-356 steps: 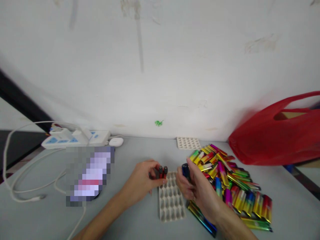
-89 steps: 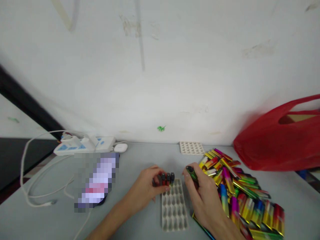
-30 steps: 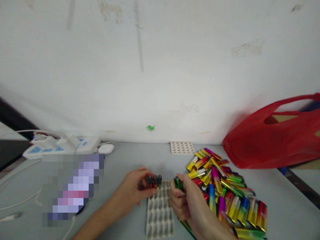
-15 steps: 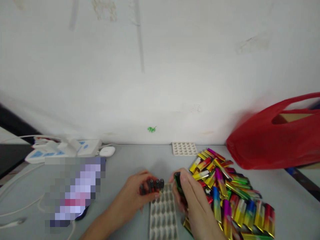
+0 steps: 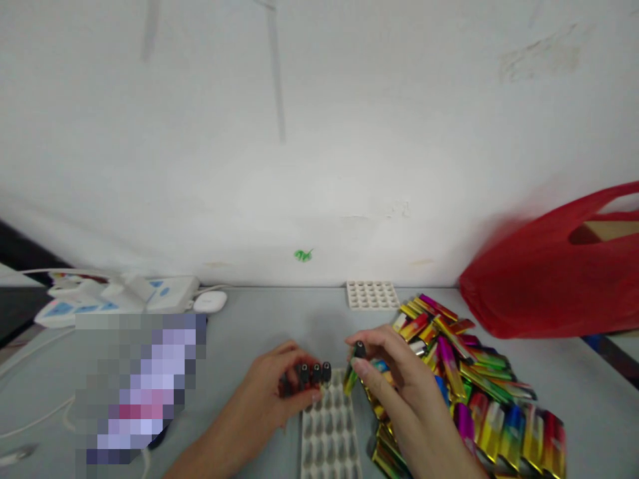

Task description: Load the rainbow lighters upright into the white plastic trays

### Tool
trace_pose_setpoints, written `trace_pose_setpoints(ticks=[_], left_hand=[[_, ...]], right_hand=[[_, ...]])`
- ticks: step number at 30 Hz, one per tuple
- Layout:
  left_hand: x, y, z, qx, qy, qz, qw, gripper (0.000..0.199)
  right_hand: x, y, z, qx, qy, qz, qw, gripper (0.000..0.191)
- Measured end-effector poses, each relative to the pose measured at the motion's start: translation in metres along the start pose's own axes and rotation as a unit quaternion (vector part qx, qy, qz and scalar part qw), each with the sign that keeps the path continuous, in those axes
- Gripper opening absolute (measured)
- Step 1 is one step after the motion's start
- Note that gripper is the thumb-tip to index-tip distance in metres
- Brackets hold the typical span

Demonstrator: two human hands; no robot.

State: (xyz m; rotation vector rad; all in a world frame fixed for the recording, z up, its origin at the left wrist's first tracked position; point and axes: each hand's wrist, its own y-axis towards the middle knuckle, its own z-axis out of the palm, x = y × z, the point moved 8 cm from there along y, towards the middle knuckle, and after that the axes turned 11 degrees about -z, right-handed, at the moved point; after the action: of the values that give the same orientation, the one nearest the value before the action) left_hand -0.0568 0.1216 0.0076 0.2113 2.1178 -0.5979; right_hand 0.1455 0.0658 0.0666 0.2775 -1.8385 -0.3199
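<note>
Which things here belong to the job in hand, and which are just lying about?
In use:
three black-topped pieces, in the left hand
green-gold piece, in the right hand
near tray
shiny pile, probably

Lying about:
red bag
power strip
pixelated screen
white case
far tray, perhaps

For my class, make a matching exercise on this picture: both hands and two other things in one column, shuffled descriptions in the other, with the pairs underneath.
1. left hand
2. right hand
3. bag
4. power strip

A. red, toward the right edge
B. pinching a single shiny piece
C. white with blue parts, toward the left
D. thumb and fingers around three black-topped pieces

Right pairs: 1-D, 2-B, 3-A, 4-C
</note>
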Motion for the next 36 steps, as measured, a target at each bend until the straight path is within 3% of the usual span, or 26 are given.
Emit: trace_pose_setpoints(ticks=[13,23,36], left_hand=[[-0.002,0.003,0.000,0.009,-0.006,0.007,1.000,0.025],[-0.006,0.000,-0.001,-0.003,-0.017,0.012,1.000,0.023],[-0.017,-0.006,-0.002,-0.002,0.000,0.042,0.999,0.027]], right_hand=[[0.008,0.006,0.016,0.098,-0.054,-0.033,0.993,0.012],[0.020,0.005,0.017,0.119,-0.093,-0.055,0.987,0.018],[0.018,0.002,0.020,0.138,-0.120,-0.055,0.982,0.025]])
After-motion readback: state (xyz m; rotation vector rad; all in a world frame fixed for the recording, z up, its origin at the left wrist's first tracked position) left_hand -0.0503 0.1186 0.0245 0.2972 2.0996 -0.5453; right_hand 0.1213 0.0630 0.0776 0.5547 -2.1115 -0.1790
